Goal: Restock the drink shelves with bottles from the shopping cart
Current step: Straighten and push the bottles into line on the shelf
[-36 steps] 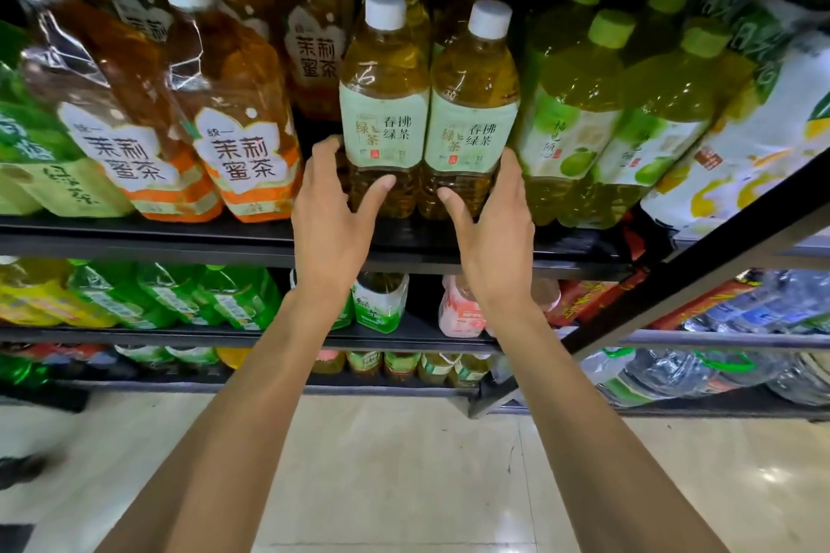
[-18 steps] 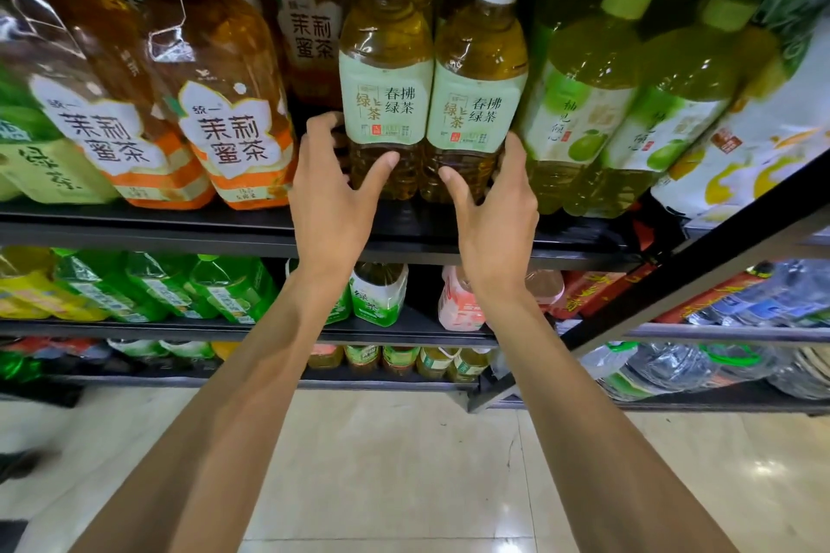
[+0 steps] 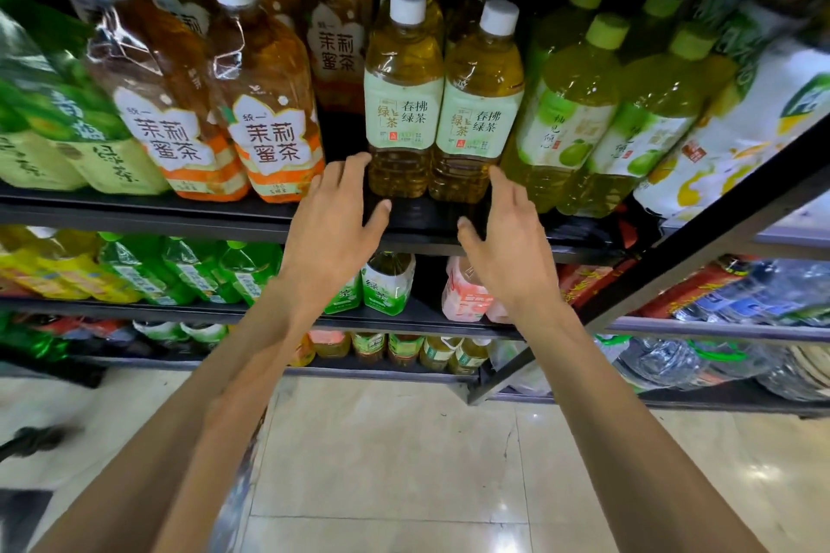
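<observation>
Two white-capped green tea bottles stand side by side at the front of the upper shelf (image 3: 134, 211): the left bottle (image 3: 402, 85) and the right bottle (image 3: 480, 99), with more of the same lined up behind them. My left hand (image 3: 334, 220) is just below and left of the left bottle, fingers spread, its fingertips close to the bottle's base. My right hand (image 3: 503, 238) is below and right of the right bottle, fingers loose, holding nothing. Both hands are apart from the bottles or barely touching; I cannot tell which. The shopping cart is out of view.
Orange-labelled jasmine tea bottles (image 3: 269, 103) stand to the left, green-capped bottles (image 3: 570, 112) to the right. Lower shelves hold smaller drinks (image 3: 388, 283) and wrapped water packs (image 3: 718, 355). A black shelf post (image 3: 673, 247) slants across the right. Beige tiled floor (image 3: 404, 462) lies below.
Both hands have let go of the two green tea bottles and drawn back and down from them, fingers opening. The bottles stay standing on the shelf.
</observation>
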